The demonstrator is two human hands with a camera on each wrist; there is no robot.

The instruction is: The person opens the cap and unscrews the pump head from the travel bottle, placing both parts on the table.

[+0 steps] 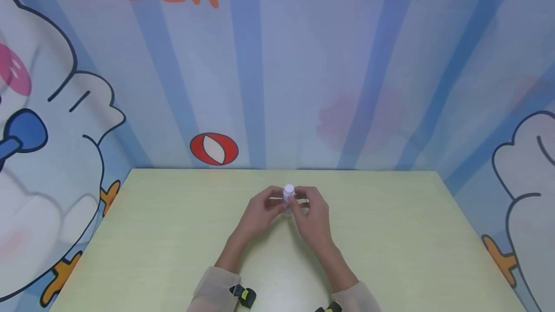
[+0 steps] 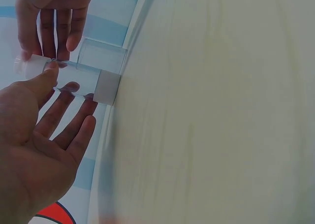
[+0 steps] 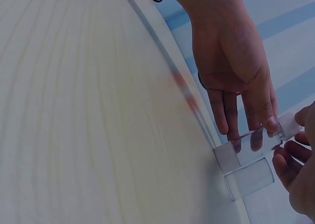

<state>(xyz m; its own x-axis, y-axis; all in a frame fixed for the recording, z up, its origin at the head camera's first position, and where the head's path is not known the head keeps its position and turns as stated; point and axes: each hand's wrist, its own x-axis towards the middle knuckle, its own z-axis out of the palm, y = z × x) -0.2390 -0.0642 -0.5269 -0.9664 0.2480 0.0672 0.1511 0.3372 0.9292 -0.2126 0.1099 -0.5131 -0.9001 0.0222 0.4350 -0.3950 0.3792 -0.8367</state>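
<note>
A small clear bottle (image 1: 288,190) with a white top stands upright between both hands near the back of the table. My left hand (image 1: 259,214) holds its see-through body between thumb and fingers. In the left wrist view the bottle (image 2: 81,80) shows a white band at its base. At the bottle's white top (image 3: 289,125), my right hand (image 1: 313,214) pinches with thumb and fingers; part of that hand is cut off in the right wrist view. A clear, cup-like piece (image 2: 102,55) is beside the bottle's lower part, seen in both wrist views.
The pale wooden table (image 1: 151,244) reaches back to a blue striped backdrop (image 1: 295,71) with cartoon figures. Its back edge runs a short way beyond the hands. A dark strap device (image 1: 244,295) sits at the left sleeve (image 1: 214,290).
</note>
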